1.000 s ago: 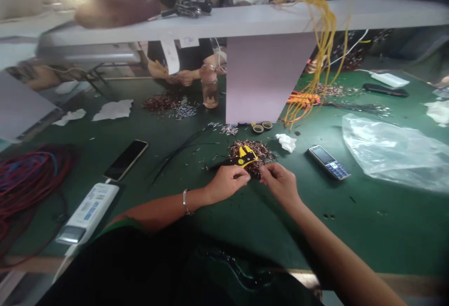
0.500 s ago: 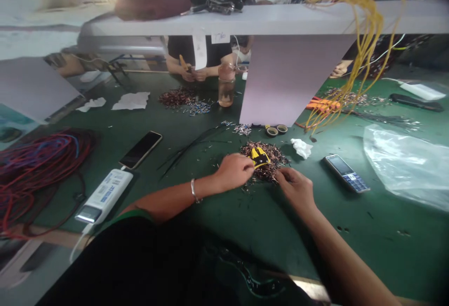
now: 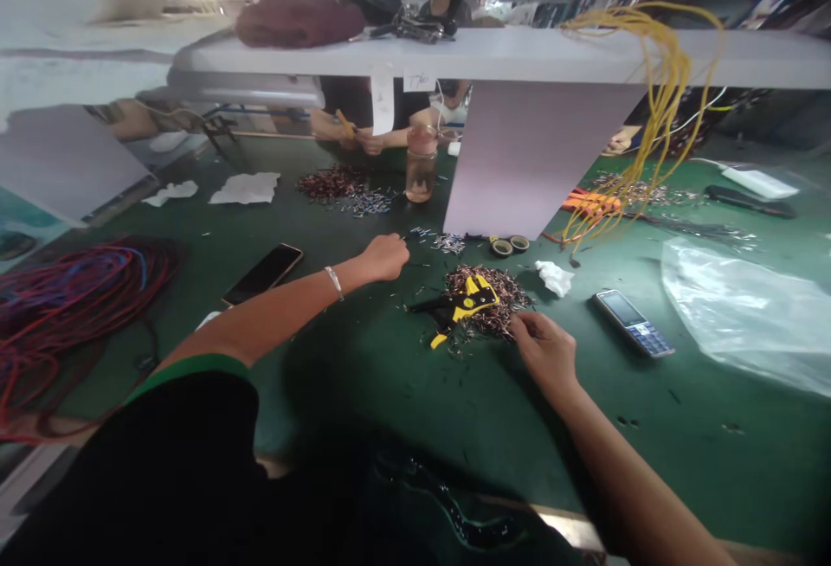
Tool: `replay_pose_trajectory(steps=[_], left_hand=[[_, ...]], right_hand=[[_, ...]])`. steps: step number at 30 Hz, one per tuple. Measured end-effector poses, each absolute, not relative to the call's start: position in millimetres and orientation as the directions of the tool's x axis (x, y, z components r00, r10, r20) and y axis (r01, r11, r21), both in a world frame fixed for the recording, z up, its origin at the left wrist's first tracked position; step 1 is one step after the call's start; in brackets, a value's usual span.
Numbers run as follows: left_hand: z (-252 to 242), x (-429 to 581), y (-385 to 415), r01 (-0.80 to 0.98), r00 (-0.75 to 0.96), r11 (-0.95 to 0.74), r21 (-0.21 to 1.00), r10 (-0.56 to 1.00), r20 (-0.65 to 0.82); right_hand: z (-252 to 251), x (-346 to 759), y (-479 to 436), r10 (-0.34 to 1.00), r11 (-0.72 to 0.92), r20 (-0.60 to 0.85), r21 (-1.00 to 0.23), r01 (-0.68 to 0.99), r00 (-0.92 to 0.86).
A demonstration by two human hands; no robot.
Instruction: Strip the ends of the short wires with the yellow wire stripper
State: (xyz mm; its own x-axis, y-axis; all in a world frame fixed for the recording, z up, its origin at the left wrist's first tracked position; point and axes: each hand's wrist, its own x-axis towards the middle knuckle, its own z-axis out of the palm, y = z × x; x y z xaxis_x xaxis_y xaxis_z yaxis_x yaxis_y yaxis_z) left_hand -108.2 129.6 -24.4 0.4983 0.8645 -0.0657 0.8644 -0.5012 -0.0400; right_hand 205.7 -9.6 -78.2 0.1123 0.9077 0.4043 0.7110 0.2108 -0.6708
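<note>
Above the green workbench (image 3: 363,393), the person wears a black short-sleeved top (image 3: 143,471) with a green band (image 3: 195,364) edging the left sleeve (a glossy, squiggly mark (image 3: 447,501) runs down its front). A thin silver bangle (image 3: 334,283) circles the left wrist (image 3: 347,273).

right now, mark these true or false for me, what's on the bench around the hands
1. The yellow-and-black wire stripper lies on the pile of cut wire pieces. True.
2. The left hand is gripping the wire stripper. False: it is apart from the stripper, near some small metal pieces.
3. A metal bracelet is on the wrist of the left hand. True.
4. The keypad phone is inside the clear plastic bag. False: it lies outside the bag on the green mat.
5. The right hand is at the edge of the pile. True.
</note>
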Motion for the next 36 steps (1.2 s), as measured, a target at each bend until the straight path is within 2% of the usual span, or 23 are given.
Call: replay_pose_trajectory(steps=[7,13,16,18,23,27,31,36], left_hand=[[-36,-91,145,0.815,0.566,-0.575,-0.068,0.816,-0.117],[-5,-97,151,0.85,0.524,-0.526,-0.017,0.849,-0.071],[19,-104,153,0.855,0.518,-0.516,0.056,0.855,-0.018],[32,-105,152,0.844,0.529,-0.526,0.107,0.849,0.002],[51,-82,128,0.661,0.648,-0.615,0.429,0.757,0.087],[57,-47,94,0.476,0.727,-0.6,0.643,0.68,0.097],[54,-32,78,0.416,0.738,-0.568,0.71,0.667,0.101],[42,-41,81,0.432,0.75,-0.552,0.713,0.659,0.056]], right_hand=[[-77,205,-13,0.895,0.219,0.429,-0.665,0.714,0.125],[-77,209,-12,0.877,0.208,0.449,-0.671,0.711,0.167],[-73,206,-12,0.878,0.205,0.445,-0.682,0.702,0.176],[-65,201,-12,0.867,0.252,0.482,-0.643,0.723,0.127],[-23,177,-10,0.759,0.415,0.644,-0.365,0.834,-0.096],[-1,161,-1,0.738,0.494,0.62,-0.226,0.84,-0.268],[-7,168,2,0.773,0.532,0.504,-0.184,0.827,-0.385],[-24,201,-9,0.792,0.527,0.45,-0.165,0.834,-0.412]])
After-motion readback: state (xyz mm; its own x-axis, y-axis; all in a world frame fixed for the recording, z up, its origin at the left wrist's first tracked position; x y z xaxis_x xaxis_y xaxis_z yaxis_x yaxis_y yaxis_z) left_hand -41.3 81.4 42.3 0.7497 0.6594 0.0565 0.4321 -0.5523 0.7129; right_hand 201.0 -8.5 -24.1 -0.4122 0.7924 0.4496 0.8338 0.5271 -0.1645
